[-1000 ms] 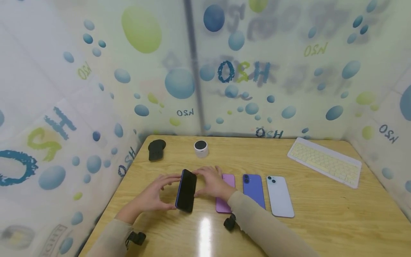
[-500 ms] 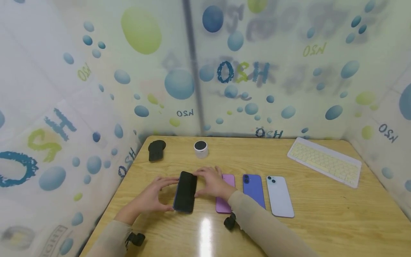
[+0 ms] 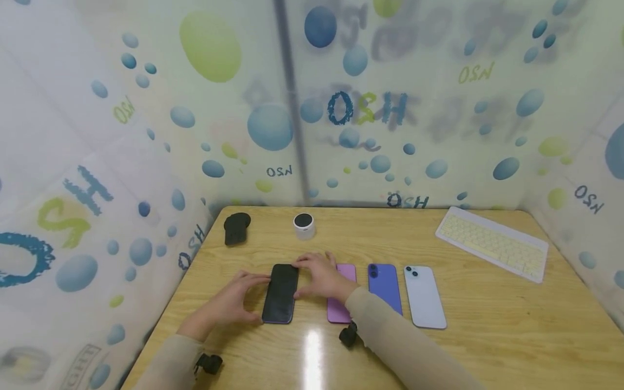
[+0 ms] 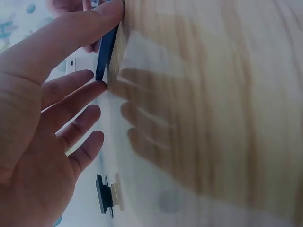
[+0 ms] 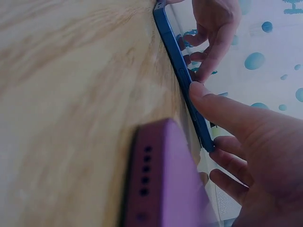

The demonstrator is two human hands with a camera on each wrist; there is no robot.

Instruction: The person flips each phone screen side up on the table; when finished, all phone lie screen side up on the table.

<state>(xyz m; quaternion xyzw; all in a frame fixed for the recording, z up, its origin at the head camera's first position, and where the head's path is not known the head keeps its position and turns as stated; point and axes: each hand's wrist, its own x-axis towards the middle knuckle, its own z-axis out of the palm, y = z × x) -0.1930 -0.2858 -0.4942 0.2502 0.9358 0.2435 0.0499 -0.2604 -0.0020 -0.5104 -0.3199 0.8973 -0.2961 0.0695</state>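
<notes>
A smartphone (image 3: pixel 281 295) with a blue frame lies on the table, black screen upward. My left hand (image 3: pixel 233 299) holds its left side, thumb at the near corner and fingertips farther up. From the other side my right hand (image 3: pixel 322 276) grips it, index finger at the far right corner and thumb on the long edge. In the right wrist view the blue phone edge (image 5: pixel 182 71) runs close along the wood. Partly under the right forearm is a purple phone (image 3: pixel 338 313). A blue-violet phone (image 3: pixel 385 286) and a pale blue phone (image 3: pixel 425 298) lie further right, backs upward.
At the back left sits a black object (image 3: pixel 236 229) with a rounded top. A small white cylinder (image 3: pixel 304 228) with a dark top stands right of it. A white keyboard (image 3: pixel 492 244) with yellowish keys lies slantwise at the back right. Patterned curtains (image 3: pixel 351 162) enclose the table.
The smartphone was tilted up on its left side's edge and has come down flat, screen up. Both hands have stayed at its sides, nearly in place.
</notes>
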